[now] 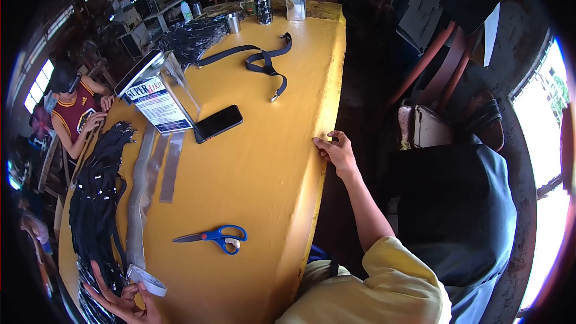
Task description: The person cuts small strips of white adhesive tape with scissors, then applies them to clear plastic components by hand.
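Note:
At the bottom left, my left hand [123, 301] has its thumb and a finger at the lower rim of a roll of tape [148, 281], while its other fingers stretch out over a bundle of black straps [96, 204]. A long, shiny grey strip [139, 210] runs up the table from beside the roll. My right hand [337, 152] rests at the table's right edge, fingertips pinched together; whatever may be between them is too small to make out. Scissors with blue handles [222, 237] lie between my hands, blades pointing left.
On the yellow table [264, 162] stand a rectangular cement tin [162, 99], a dark tumbler [263, 3], a metal cup [233, 23] and another tin [295, 0]. A phone [218, 123] and a black strap with a clip [264, 63] lie there. A person [77, 105] works across the table.

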Demonstrator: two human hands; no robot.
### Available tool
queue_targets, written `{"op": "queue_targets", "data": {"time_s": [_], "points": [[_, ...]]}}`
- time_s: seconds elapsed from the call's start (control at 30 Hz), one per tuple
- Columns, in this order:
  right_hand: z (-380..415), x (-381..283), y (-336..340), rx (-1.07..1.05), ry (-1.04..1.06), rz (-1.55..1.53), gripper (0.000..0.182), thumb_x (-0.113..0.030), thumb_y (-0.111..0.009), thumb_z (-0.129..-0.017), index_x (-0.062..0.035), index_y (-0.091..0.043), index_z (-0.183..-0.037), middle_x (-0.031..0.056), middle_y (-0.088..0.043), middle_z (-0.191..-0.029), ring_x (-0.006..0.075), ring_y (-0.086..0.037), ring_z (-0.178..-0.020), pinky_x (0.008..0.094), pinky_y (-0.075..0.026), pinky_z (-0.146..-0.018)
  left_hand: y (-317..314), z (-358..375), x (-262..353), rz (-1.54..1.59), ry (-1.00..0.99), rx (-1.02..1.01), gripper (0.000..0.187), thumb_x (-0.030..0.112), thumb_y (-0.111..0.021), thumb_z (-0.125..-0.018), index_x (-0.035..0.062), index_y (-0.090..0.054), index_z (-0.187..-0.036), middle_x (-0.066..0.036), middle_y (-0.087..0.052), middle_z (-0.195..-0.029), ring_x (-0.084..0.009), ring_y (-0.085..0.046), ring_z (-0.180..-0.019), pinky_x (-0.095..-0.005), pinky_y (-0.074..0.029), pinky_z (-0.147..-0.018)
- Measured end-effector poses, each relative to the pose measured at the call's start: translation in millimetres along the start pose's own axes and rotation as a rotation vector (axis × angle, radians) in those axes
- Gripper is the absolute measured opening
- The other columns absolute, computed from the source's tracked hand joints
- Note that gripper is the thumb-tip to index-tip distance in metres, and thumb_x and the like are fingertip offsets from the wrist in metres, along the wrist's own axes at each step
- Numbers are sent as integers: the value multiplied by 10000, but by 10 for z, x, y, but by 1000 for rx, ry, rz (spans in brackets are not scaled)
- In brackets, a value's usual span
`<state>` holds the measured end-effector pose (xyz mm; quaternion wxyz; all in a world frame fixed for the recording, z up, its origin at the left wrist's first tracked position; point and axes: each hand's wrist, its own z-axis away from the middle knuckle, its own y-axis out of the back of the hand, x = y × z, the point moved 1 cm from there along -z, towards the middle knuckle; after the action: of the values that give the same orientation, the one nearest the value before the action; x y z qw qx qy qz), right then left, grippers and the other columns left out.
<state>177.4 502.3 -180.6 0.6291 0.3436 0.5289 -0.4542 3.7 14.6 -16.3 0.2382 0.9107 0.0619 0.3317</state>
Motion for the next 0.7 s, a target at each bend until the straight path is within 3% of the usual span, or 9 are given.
{"op": "queue_targets", "data": {"time_s": [0.07, 0.37, 0.43, 0.53, 0.67, 0.7], "points": [[33, -26, 6, -5, -1, -50, 531, -136, -795, -809, 29, -440, -1166, 66, -638, -776, 105, -584, -626, 240, -492, -572, -2, -10, 11, 6, 1, -2, 1094, -82, -599, -772, 185, 112, -1560, -169, -304, -1556, -104, -459, -697, -186, -397, -573], [25, -49, 75, -32, -69, 62, 587, -184, -803, -810, 41, -431, -1204, 75, -650, -800, 106, -621, -625, 242, -544, -580, 2, -34, 73, -40, -69, 31, 1084, -90, -606, -780, 171, 97, -1563, -170, -300, -1557, -122, -507, -725, -190, -432, -584], [1, -12, 91, -45, -60, 46, 590, -188, -804, -812, 42, -432, -1209, 74, -649, -800, 107, -620, -620, 243, -542, -575, 54, 1, 12, 31, -29, -8, 1087, -63, -642, -794, 161, 94, -1562, -188, -294, -1553, -165, -574, -899, -204, -466, -606], [34, -34, 103, -63, -56, 24, 580, -190, -797, -822, 38, -438, -1217, 69, -647, -800, 106, -619, -623, 242, -536, -572, 57, -6, 39, 28, -68, -7, 1089, 4, -694, -819, 123, 99, -1556, -208, -300, -1544, -183, -582, -967, -210, -481, -618], [75, -100, 205, 33, -5, -114, 528, -168, -775, -843, 14, -455, -1221, 54, -645, -795, 95, -615, -645, 236, -520, -584, 27, -44, 104, -33, -106, 69, 1109, 89, -734, -839, 79, 123, -1544, -221, -316, -1531, -181, -585, -921, -203, -485, -632], [37, -78, 276, 48, 45, -112, 505, -157, -764, -851, 1, -460, -1221, 49, -648, -797, 95, -614, -661, 228, -513, -615, 50, -19, 62, -43, -60, 98, 1032, 8, -661, -843, 77, 88, -1550, -271, -284, -1532, -142, -564, -792, -193, -480, -633]]}}
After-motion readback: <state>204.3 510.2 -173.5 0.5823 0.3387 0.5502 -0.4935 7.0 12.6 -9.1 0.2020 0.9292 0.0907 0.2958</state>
